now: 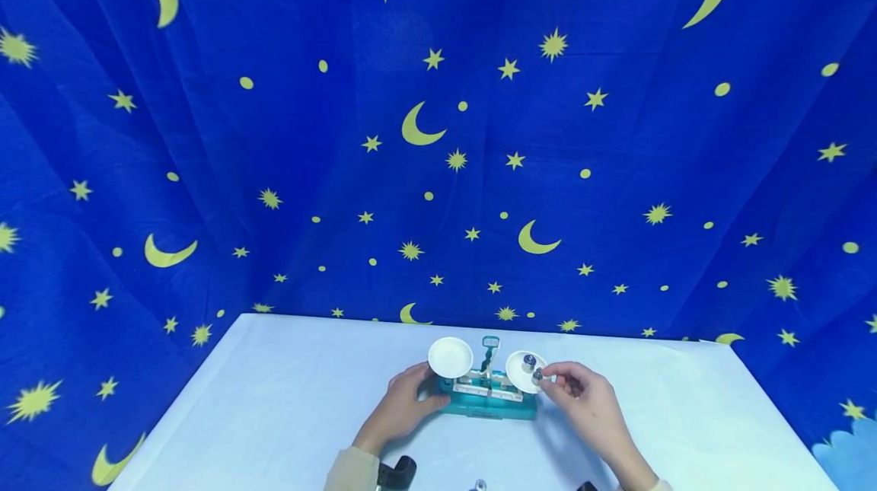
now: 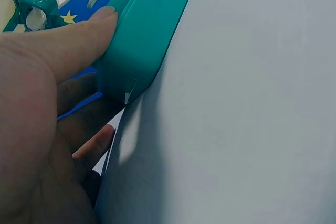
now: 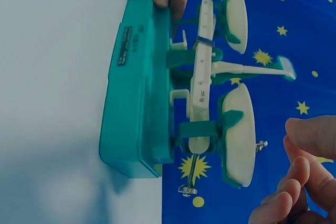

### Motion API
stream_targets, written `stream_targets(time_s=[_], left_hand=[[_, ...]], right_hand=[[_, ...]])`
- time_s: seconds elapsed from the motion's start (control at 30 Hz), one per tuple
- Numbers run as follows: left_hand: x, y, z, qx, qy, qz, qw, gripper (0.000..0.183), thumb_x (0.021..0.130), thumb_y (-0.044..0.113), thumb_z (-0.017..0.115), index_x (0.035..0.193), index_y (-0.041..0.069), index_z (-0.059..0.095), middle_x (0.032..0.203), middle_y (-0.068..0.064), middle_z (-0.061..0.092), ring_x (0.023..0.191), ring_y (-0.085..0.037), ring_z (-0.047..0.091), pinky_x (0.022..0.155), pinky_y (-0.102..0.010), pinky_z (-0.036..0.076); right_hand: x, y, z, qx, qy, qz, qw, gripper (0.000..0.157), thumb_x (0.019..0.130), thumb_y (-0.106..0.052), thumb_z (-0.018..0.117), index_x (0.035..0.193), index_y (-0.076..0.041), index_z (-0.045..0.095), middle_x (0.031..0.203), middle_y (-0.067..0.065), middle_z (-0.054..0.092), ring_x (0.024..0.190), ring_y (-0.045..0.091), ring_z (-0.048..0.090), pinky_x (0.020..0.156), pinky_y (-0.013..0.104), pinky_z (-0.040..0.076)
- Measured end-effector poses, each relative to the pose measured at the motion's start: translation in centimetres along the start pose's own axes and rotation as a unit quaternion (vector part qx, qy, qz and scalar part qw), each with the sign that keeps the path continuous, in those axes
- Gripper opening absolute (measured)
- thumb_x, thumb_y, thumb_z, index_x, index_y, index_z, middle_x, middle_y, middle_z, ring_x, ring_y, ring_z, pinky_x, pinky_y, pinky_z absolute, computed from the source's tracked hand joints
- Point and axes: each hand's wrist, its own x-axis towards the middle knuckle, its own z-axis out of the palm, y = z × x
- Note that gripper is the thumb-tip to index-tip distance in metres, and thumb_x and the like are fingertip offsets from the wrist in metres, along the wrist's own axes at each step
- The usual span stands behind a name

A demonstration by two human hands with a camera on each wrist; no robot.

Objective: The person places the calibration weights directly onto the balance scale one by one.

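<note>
A teal balance scale (image 1: 488, 405) with two white pans stands on the white table. My left hand (image 1: 406, 405) grips the left end of its base, the thumb (image 2: 86, 38) on top and other fingers behind. Two small metal weights sit at the right pan (image 1: 515, 378): one weight (image 1: 530, 361) inside, another weight (image 1: 537, 374) by the near rim. My right hand (image 1: 582, 400) is beside that rim, fingers loosely bent. In the right wrist view a gap lies between its fingertips (image 3: 295, 129) and the weight knobs (image 3: 261, 146). The left pan (image 1: 450, 358) holds nothing.
Another metal weight (image 1: 479, 485) shows at the bottom edge of the head view. A black object (image 1: 397, 472) is by the left wrist. Behind the table (image 1: 274, 384) hangs a blue cloth (image 1: 466, 194) with yellow moons and stars.
</note>
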Motion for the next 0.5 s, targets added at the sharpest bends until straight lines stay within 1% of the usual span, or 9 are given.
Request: stream_targets(time_s=[0.33,0.5], left_hand=[[0.0,-0.1,0.0,0.002,0.003,0.009,0.9999,0.067,0.092,0.042,0.071,0.144,0.003,0.053,0.146,-0.016,0.053,0.139,-0.039,0.043,0.114,-0.067,0.022],[0.0,-0.1,0.0,0.001,0.003,0.009,1.0,0.067,0.092,0.042,0.071,0.143,0.003,0.053,0.146,-0.016,0.053,0.139,-0.039,0.044,0.114,-0.067,0.022]], right_hand=[[-1.4,-0.3,0.2,0.013,0.0,-0.019,1.0,0.011,0.084,-0.009,0.08,0.093,-0.01,0.074,0.076,-0.002,0.058,0.067,0.009,0.051,0.058,0.021,0.046],[-2.0,-0.3,0.4,0.02,-0.008,-0.013,1.0,0.011,0.083,-0.006,0.08,0.091,-0.011,0.074,0.075,-0.002,0.057,0.067,0.009,0.051,0.058,0.021,0.045]])
